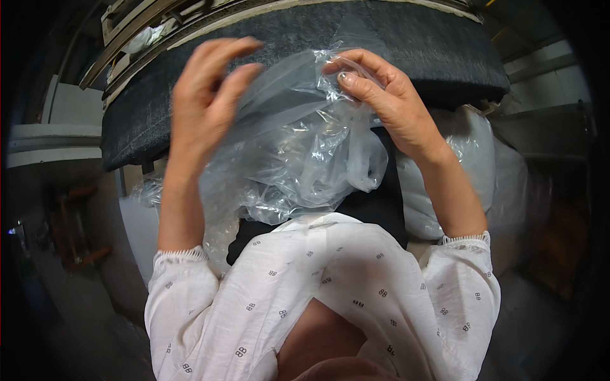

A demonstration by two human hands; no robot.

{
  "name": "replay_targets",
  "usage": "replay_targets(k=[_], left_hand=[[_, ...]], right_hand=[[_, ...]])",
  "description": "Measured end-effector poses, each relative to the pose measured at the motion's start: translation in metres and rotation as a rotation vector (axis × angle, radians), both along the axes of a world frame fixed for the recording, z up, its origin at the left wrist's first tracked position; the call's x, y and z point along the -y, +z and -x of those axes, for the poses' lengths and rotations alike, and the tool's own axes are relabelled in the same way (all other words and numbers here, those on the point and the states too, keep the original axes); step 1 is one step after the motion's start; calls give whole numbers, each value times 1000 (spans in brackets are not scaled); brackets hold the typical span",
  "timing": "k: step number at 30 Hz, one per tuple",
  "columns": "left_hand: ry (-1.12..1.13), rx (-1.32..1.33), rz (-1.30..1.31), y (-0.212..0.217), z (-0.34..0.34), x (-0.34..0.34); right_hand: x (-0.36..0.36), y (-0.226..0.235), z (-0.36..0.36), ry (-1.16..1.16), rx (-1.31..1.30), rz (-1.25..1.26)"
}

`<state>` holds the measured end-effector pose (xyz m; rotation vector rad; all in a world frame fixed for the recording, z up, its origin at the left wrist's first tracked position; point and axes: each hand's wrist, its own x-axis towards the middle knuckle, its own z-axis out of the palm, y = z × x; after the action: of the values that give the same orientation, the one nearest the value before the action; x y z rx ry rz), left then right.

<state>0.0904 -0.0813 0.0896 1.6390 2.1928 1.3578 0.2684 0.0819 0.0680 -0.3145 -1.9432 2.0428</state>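
A crumpled sheet of clear, thin plastic film (298, 152) is suspended above the black-clothed lap (384, 213), before a dark grey, fabric-covered bench (438, 41). Its upper end is pinched between the thumb and fingers of the right hand (384, 95). The left hand (204, 105), blurred, is held beside the film, fingers curved, thumb spread apart, grasp unoccupied.

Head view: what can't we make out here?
All in the head view:
- Left hand: fingertips blurred by motion; contact with the clear plastic can't be told.
- Right hand: some fingers hidden behind its thumb and palm.
- Black trousers: mostly covered by plastic and blouse.
- Pale bag: contents hidden by its cloudy wall.
- Brown frame: blurred, in shadow.
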Motion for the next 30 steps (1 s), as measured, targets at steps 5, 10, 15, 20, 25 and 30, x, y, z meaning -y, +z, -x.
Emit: replay_targets(k=[5, 10, 15, 20, 25, 30], left_hand=[[-176, 67, -12, -3, -42, -34], [-85, 403, -217, -18, -55, -24], [-24, 324, -258, -24, -73, -4], [-112, -169, -653, 18, -82, 39], [403, -541, -1029, 82, -5, 128], [379, 375, -736, 1, 100, 80]], right_hand=[[18, -11, -8, -36, -124, 100], [38, -25, -5, -161, -171, -62], [38, -32, -3, -12, -155, 100], [-11, -46, 1, -255, -186, 918], [-67, -64, -81, -813, -389, 918], [-150, 74, -215, -1078, -808, -118]])
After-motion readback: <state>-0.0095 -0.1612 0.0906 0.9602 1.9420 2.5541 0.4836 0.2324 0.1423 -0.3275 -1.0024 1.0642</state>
